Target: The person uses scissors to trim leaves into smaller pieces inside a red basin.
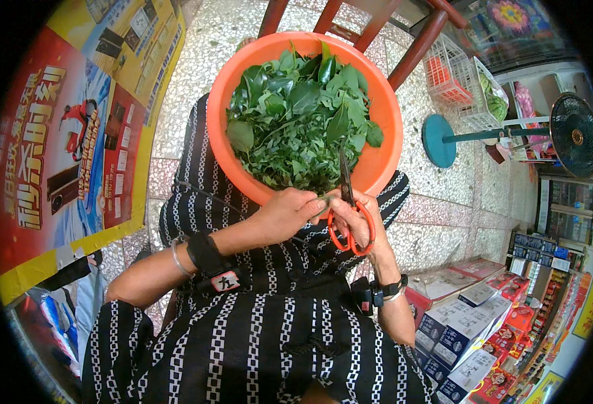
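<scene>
An orange plastic basin (385, 101) rests at my lap, heaped with green leaves (290, 128), some broad and whole, many small or cut. At its near rim my left hand (290, 212) is closed, thumb and fingertips pinching a small bit of green leaf (326, 198). Just beside it, my right hand (364, 219) grips a pair of scissors (345, 175) with orange-red handles. The dark blades point away from me, over the leaves at the basin's near right. The fingertips of both hands meet around the bit of leaf, so its exact hold is partly hidden.
Beyond the basin stands a dark red wooden chair (414, 47). At right are a fan (572, 135) with a round teal base, white plastic baskets (444, 71) and stacked boxes (461, 323). A red and yellow poster-covered panel (74, 148) stands at left.
</scene>
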Available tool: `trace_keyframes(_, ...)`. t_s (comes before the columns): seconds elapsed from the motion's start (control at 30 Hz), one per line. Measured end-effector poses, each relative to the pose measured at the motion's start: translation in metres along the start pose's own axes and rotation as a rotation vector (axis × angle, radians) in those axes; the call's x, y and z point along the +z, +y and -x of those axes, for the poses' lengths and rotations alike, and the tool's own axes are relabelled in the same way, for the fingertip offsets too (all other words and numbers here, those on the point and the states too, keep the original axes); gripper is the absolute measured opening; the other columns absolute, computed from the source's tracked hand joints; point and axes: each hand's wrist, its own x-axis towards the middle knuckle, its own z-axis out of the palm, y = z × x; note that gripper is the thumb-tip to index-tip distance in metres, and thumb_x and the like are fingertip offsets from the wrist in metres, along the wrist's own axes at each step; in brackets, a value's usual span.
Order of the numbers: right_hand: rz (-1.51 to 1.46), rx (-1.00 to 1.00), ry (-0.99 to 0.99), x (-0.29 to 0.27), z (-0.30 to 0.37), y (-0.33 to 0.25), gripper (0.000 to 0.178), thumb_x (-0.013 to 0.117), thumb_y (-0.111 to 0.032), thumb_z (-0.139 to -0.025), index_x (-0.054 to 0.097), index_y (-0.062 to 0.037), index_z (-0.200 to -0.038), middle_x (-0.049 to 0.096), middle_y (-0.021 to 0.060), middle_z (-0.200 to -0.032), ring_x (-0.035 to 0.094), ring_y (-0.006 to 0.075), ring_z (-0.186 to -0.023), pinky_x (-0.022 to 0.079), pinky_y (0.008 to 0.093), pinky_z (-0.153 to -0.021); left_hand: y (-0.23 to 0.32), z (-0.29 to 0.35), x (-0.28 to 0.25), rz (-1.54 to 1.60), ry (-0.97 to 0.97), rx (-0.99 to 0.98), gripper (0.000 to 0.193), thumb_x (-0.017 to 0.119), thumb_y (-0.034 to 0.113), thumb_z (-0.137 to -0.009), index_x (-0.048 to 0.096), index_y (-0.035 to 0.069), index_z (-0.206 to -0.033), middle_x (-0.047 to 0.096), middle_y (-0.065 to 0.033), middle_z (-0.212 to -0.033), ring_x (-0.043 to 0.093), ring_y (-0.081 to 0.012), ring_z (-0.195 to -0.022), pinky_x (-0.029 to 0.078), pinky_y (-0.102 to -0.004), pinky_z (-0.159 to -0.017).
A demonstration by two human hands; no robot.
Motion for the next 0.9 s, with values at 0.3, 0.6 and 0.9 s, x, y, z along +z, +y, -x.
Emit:
trace_keyframes(0.3,-0.049,-0.037,0.208,-0.016,-0.007,0.004,0.016,0.065,-0.017,-0.087,0.063,-0.0010,-0.085,0.053,-0.0019,-0.055,0.042,0.0038,-0.041,0.033,0.0179,-0.040,0.013,-0.065,-0.052,-0.842,-0.237,0.240,0.025,0.049,0.022,-0.088,0.058,0.002,-0.077,0.057,-0.0215,-0.071,0.058,-0.0396,-0.070,0.046,-0.0470,-0.062)
trace_keyframes(0.6,-0.110,-0.023,0.267,-0.035,0.002,0.020,0.017,0.063,-0.017,-0.088,0.061,-0.0008,-0.083,0.049,-0.0021,-0.054,0.043,0.0053,-0.042,0.032,0.0196,-0.040,-0.021,-0.151,-0.050,-1.426,-0.095,0.325,0.017,0.060,0.006,-0.073,0.066,0.005,-0.088,0.056,-0.0132,-0.095,0.055,-0.0323,-0.094,0.050,-0.0438,-0.072)
trace_keyframes(0.9,-0.146,-0.012,0.287,-0.041,0.008,0.026,0.017,0.064,-0.017,-0.087,0.061,-0.0007,-0.082,0.049,-0.0019,-0.054,0.043,0.0057,-0.042,0.033,0.0202,-0.040,-0.022,-0.154,-0.062,-1.236,0.012,0.279,0.008,0.065,0.010,-0.070,0.064,0.003,-0.073,0.062,-0.0107,-0.080,0.061,-0.0293,-0.082,0.049,-0.0450,-0.066)
